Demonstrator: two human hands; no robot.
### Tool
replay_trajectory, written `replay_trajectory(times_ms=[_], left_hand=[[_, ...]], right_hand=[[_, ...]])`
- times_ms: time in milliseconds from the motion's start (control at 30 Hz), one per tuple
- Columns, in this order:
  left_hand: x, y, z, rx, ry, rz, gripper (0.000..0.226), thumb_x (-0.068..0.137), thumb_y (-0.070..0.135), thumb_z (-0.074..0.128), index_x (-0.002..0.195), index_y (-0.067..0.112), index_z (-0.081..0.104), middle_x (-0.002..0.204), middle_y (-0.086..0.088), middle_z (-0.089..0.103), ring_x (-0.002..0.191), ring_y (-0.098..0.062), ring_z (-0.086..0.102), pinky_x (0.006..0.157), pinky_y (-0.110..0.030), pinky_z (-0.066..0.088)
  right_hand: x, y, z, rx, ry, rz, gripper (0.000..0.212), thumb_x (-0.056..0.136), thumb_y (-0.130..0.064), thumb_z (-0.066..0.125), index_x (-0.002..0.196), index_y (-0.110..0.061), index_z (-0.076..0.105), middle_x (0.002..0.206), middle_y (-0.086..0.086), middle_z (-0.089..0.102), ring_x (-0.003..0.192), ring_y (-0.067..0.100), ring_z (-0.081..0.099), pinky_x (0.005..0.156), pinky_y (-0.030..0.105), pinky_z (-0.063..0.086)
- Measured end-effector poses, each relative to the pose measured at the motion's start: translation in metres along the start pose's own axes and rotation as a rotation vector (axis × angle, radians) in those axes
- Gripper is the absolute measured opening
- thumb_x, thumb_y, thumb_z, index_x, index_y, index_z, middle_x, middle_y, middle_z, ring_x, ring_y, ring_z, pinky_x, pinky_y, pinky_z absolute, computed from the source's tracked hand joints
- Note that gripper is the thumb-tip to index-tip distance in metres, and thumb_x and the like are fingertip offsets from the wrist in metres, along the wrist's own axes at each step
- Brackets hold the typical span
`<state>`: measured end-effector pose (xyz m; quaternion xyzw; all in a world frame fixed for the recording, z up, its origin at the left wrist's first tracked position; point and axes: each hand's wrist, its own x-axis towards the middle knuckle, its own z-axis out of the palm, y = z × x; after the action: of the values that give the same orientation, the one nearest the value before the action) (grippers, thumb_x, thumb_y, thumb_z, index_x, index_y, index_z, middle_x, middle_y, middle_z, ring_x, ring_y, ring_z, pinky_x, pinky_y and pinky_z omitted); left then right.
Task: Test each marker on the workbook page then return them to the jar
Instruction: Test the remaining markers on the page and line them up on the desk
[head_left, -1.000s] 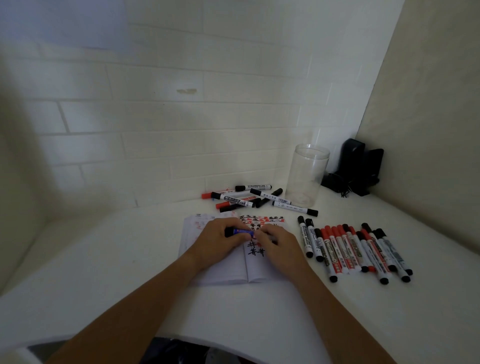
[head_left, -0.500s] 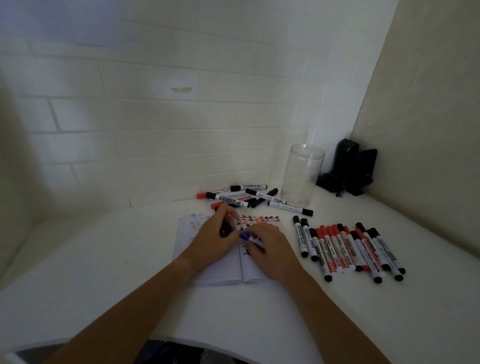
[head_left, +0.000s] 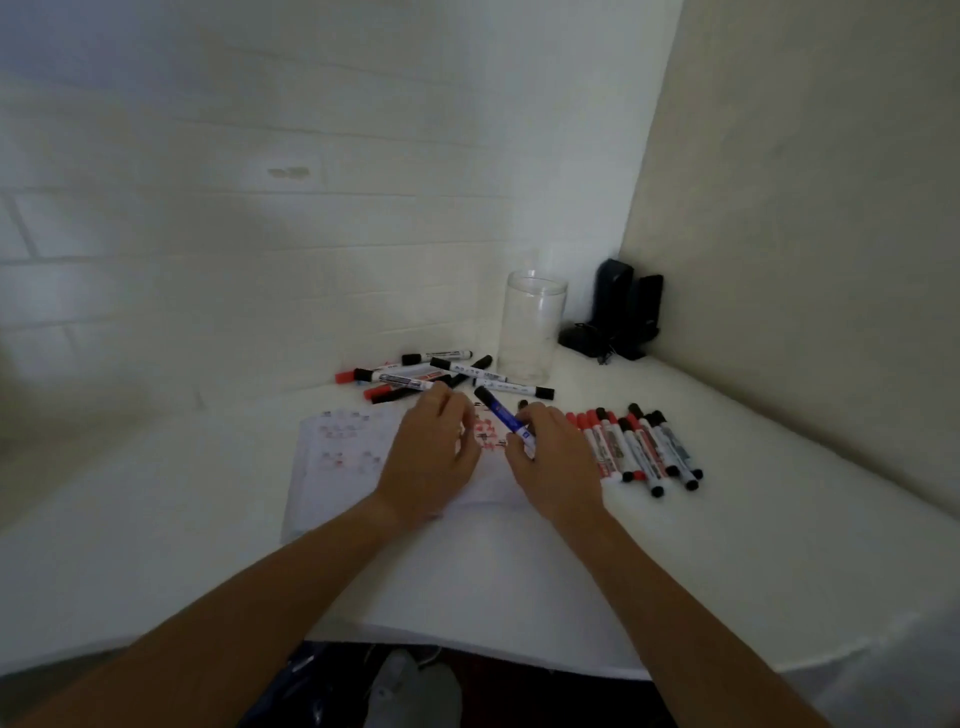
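Fingers of right hand (head_left: 553, 462) pinch blue marker (head_left: 506, 418), long axis toward 11 o'clock; left hand (head_left: 434, 457) loosely curled beside cap end; jar (head_left: 531, 325) at 12.

Two bare forearms reach forward from bottom edge, converging. Left hand (head_left: 431, 457) hovers palm down, fingers loosely curled, holding nothing visible. Right hand (head_left: 553, 462) pinches blue-barrelled marker with black cap (head_left: 506, 418), fingers curled round its lower end.

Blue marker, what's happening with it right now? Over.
Right hand grips blue marker, cap on. Left hand free over workbook. Jar empty, unobstructed.
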<state>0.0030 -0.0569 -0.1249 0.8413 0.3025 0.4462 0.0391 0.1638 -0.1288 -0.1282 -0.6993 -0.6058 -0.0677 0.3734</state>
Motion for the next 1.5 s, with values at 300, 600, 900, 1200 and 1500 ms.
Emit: replay_trajectory(times_ms=[300,600,900,1200,1500], left_hand=[[-0.001,0.182,0.124,-0.373,-0.344,0.148,0.01,0.085,0.009,0.058,0.091,0.016,0.056,0.095,0.001,0.052,0.08,-0.017,0.052,0.07,-0.031,0.045],[-0.015,0.293,0.204,-0.324,-0.641,0.421,0.033,0.095,0.024,0.05,0.126,0.026,0.062,0.131,0.004,0.059,0.121,-0.02,0.052,0.098,-0.039,0.042],[-0.015,0.287,0.21,-0.419,-0.626,0.413,0.027,0.093,0.02,0.053,0.117,0.024,0.066,0.122,0.005,0.063,0.115,-0.018,0.053,0.098,-0.037,0.042],[-0.012,0.276,0.216,-0.544,-0.716,0.348,0.035,0.084,0.02,0.05,0.114,0.026,0.069,0.121,0.01,0.063,0.116,-0.011,0.055,0.104,-0.03,0.043],[-0.007,0.28,0.207,-0.599,-0.639,0.25,0.027,0.088,0.003,0.054,0.098,0.019,0.073,0.101,0.01,0.065,0.099,-0.007,0.057,0.09,-0.02,0.042]], right_hand=[[-0.107,0.12,-0.158,-0.261,0.189,0.341,0.01,0.094,-0.021,0.061,0.102,-0.015,0.06,0.093,0.001,0.059,0.075,0.019,0.056,0.065,0.035,0.048],[-0.241,0.206,-0.232,-0.466,0.24,0.774,0.009,0.096,-0.018,0.056,0.091,-0.01,0.055,0.088,0.004,0.056,0.073,0.023,0.056,0.061,0.037,0.048],[-0.279,0.258,-0.156,-0.403,-0.346,0.944,0.024,0.098,-0.014,0.053,0.116,-0.004,0.064,0.121,0.016,0.06,0.109,0.029,0.061,0.083,0.031,0.047],[-0.276,0.284,-0.107,-0.234,-0.242,1.018,0.04,0.092,-0.015,0.071,0.125,-0.005,0.051,0.123,0.016,0.054,0.11,0.033,0.06,0.089,0.04,0.054],[-0.234,0.246,-0.181,-0.263,0.368,0.831,0.011,0.096,-0.012,0.056,0.106,-0.012,0.061,0.099,0.002,0.062,0.081,0.018,0.059,0.066,0.032,0.048]])
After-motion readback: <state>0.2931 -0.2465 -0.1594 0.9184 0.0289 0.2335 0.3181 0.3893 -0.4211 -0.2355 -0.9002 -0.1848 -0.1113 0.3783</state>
